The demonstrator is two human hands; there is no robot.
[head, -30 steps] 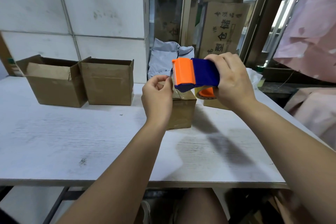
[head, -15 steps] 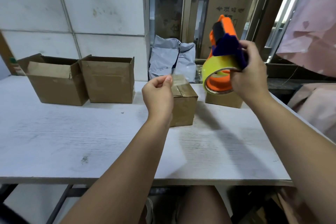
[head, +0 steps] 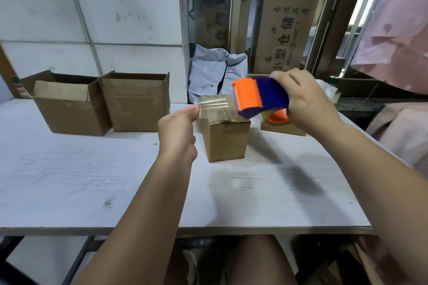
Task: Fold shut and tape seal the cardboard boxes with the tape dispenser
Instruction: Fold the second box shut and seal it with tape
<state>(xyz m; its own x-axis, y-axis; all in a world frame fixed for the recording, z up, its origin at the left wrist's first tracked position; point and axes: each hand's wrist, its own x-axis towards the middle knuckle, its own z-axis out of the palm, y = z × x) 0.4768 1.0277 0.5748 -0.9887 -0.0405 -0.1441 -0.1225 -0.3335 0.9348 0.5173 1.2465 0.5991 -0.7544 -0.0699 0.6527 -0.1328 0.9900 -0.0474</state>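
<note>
Above box [head: 225, 139], right hand [head: 305, 104] grips dispenser [head: 261, 97]

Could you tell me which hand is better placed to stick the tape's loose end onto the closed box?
Probably the left hand: it pinches the end of the tape beside the top of the box, while the right hand grips the dispenser.

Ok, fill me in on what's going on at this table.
A person is taping a small cardboard box on the white table. The right hand grips the orange and blue tape dispenser above the box. The left hand pinches the free end of clear tape stretched over its closed top. Two open boxes stand far left, unsealed.
</note>
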